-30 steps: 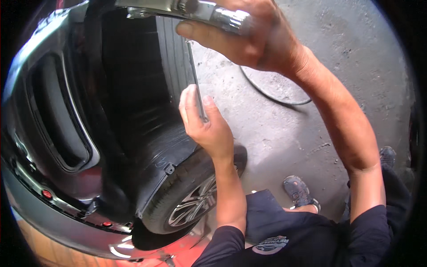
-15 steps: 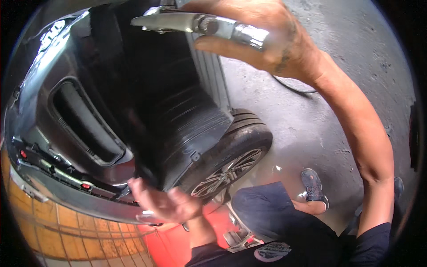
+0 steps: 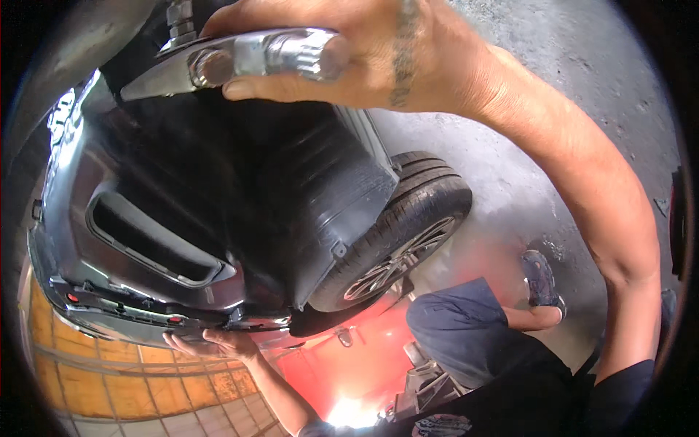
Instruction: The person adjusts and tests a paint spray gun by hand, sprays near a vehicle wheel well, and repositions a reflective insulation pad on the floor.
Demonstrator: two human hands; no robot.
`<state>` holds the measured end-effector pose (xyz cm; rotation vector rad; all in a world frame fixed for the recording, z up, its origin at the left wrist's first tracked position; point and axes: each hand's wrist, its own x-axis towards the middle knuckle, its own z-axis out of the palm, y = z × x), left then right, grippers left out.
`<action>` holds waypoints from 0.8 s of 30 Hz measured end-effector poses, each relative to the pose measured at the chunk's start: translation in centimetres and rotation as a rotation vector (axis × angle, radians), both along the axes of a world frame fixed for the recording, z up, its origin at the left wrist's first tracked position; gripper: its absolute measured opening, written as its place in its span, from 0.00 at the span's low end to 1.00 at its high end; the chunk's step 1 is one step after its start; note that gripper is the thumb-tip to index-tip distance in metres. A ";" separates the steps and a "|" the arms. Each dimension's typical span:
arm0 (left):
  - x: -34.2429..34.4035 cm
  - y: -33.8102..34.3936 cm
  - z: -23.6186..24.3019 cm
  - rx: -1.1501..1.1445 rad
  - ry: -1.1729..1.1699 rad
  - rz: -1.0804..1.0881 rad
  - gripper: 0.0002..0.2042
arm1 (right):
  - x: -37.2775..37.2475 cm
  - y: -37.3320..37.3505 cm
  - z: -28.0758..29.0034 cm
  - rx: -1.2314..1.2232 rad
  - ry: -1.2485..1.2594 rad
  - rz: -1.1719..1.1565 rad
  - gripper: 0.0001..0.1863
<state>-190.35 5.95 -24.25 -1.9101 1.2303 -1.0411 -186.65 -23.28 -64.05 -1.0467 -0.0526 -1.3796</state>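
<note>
At the top of the frame, the right hand (image 3: 371, 62) is wrapped around a tapered, shiny silver metal tool (image 3: 247, 54). At the lower left, the left hand (image 3: 226, 345) is at the lower edge of a glossy dark grey car bumper (image 3: 80, 255); whether it pinches this edge, I cannot tell. Right of centre is a black rubber tyre (image 3: 429, 207). Rough grey concrete floor (image 3: 502, 175) fills the upper right; an orange gridded surface (image 3: 102, 382) occupies the lower left.

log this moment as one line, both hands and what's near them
right hand: gripping shiny metal tool | left hand: at lower edge of dark car panel, grip unclear | nearby: wheel
</note>
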 end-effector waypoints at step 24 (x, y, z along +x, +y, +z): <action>-0.2 -0.7 -0.3 0.056 -0.139 0.113 0.30 | 3.6 -0.8 -0.2 0.110 -0.089 0.016 0.15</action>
